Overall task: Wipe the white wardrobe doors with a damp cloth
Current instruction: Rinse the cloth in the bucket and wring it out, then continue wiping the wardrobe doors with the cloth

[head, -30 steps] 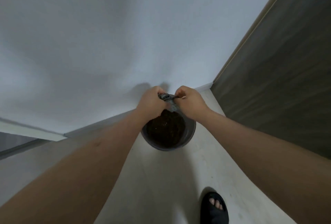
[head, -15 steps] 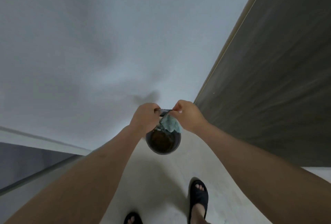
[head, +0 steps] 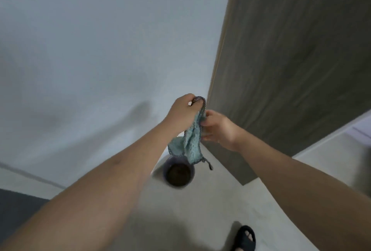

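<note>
The head view looks down at two bare forearms that reach forward over a pale floor (head: 230,206). The left hand (head: 183,112) is raised in front of the white wardrobe door (head: 100,50); its fingers are curled and they pinch the top edge of a light blue cloth (head: 191,143) with a dark stitched border. The cloth hangs down from this hand in loose folds, and a small dark loop dangles at its lowest corner. The right hand (head: 217,128) is just beside the cloth, on its right side and a little lower than the left hand. Its fingers are bent around the middle part of the cloth and they hold it, so both hands have the cloth between them.

Directly under the cloth a round bucket (head: 179,173) stands on the floor, with dark liquid inside. The cloth is above the bucket and its lowest corner lies over the rim in this view; I cannot tell if it touches.

To the right of the cloth a dark wood-grain panel (head: 291,70) rises, and its light edge meets the white door just behind the hands. Below the bucket, near the bottom edge, one foot in a black slipper (head: 244,238) stands on the floor. The shadow of an arm falls on the white door, left of the cloth.
</note>
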Available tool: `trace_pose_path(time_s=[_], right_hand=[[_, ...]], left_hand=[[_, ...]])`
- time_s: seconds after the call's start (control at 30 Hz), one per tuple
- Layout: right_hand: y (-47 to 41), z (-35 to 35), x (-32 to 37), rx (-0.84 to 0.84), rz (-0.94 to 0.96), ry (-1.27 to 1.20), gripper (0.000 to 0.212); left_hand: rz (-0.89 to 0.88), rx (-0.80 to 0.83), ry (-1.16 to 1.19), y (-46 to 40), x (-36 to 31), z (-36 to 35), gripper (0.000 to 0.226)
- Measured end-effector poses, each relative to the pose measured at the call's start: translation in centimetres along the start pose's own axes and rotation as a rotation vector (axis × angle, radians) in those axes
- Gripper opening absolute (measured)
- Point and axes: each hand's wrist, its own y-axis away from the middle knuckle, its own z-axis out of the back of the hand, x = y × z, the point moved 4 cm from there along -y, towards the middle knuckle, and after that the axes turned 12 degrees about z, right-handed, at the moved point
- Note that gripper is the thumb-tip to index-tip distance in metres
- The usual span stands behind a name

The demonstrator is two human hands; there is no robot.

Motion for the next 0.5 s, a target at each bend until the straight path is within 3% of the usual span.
trace_pose_path(time_s=[0.07, 0.17, 0.3, 0.43, 0.5], right_hand=[[2.3, 0.6, 2.0, 0.055, 0.039, 0.090, 0.028], [5.2, 3.6, 4.5, -0.028, 0.077, 0.100, 0.017], [11.0, 8.6, 6.6, 0.051, 0.047, 0.089, 0.037], [18.4, 16.6, 7.9, -0.108, 0.062, -0.014, 0.042], [22.3, 21.6, 8.6, -0.234, 0.080, -0.088, 0.041]], left_hand=[[-0.063, 0.033, -0.066, 1.2, -3.7, -1.1, 0.030], [-0.081, 0.044, -0.125, 2.6, -7.9, -2.9, 0.040], [-0.008, 0.228, -0.059, 4.8, -13.2, -8.0, 0.030], [0.014, 0.385, 0.240, 6.7, -18.5, -16.5, 0.008], [0.103, 0.505, 0.340, 7.6, -19.3, -21.7, 0.034]])
